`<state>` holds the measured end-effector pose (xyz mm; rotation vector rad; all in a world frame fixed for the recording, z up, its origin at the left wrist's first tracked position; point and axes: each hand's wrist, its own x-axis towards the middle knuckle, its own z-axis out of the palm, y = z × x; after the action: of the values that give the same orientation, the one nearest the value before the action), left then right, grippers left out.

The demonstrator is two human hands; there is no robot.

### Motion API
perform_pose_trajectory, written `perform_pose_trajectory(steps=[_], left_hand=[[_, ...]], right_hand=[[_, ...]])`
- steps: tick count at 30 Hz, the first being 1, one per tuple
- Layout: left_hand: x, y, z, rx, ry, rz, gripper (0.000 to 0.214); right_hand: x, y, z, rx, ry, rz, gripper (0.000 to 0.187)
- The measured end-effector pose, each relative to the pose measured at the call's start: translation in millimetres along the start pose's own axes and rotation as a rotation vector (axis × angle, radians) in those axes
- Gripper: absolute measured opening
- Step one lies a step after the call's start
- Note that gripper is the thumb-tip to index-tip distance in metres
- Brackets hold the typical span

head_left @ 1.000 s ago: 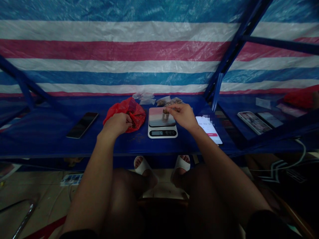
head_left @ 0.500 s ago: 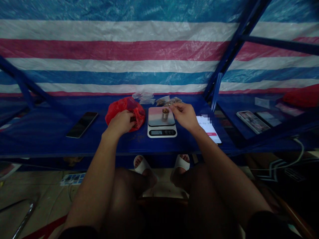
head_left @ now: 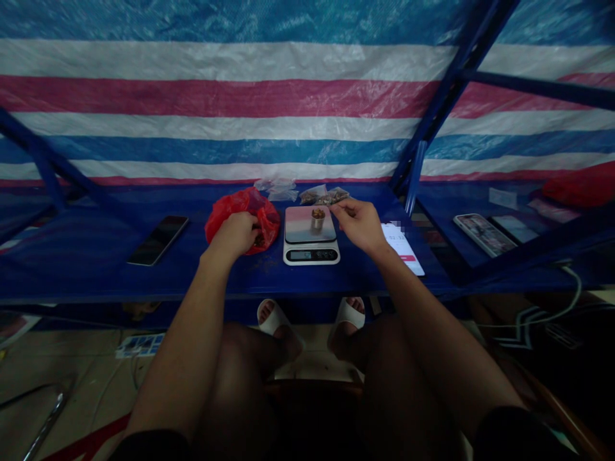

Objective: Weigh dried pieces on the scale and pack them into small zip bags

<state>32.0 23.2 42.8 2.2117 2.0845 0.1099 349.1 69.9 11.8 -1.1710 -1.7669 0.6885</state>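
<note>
My left hand (head_left: 239, 232) reaches into an open red plastic bag (head_left: 223, 208). Its fingers are curled against small brown dried bits (head_left: 260, 240) inside, and the fingertips are hidden. A white digital scale (head_left: 311, 257) with a shiny plate stands right of the bag. On that plate sits a small metal cup (head_left: 317, 223), upright and heaped with brown bits. My right hand (head_left: 358, 221) hovers just right of the cup, thumb and forefinger pinched together; anything between them is too small to make out.
Behind the scale lie small clear bags with brown contents (head_left: 325, 195) and several clear plastic bags (head_left: 278, 189). A dark phone (head_left: 159, 240) lies at left, a lit phone (head_left: 403, 248) beside my right wrist. Blue metal posts (head_left: 416, 176) rise at right.
My right hand has drawn slightly right, away from the cup. My left fingers have shifted a little in the red bag, with more brown bits showing below them.
</note>
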Motion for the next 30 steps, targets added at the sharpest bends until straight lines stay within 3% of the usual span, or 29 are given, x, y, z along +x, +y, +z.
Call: perform_pose_trajectory(steps=[6,20,25,30], left_hand=[[-4.1,-1.2,-3.8,-0.008,0.121,-0.043,0.034],[-7.3,-5.3,-14.4,-0.086,0.162,-0.075,0.036],[-9.6,-3.1,-22.4,-0.138,0.273,-0.083,0.033],[-8.3,-2.8,-21.9,-0.159,0.185,-0.077,0.029]], right_hand=[[-1.8,-4.1,-0.3,0.059,0.042,0.016,0.034],[0.1,-7.4,-7.5,0.074,0.089,0.04,0.033],[0.2,-8.9,-9.4,0.077,0.103,0.037,0.032],[0.0,-8.2,-6.8,0.075,0.073,0.018,0.031]])
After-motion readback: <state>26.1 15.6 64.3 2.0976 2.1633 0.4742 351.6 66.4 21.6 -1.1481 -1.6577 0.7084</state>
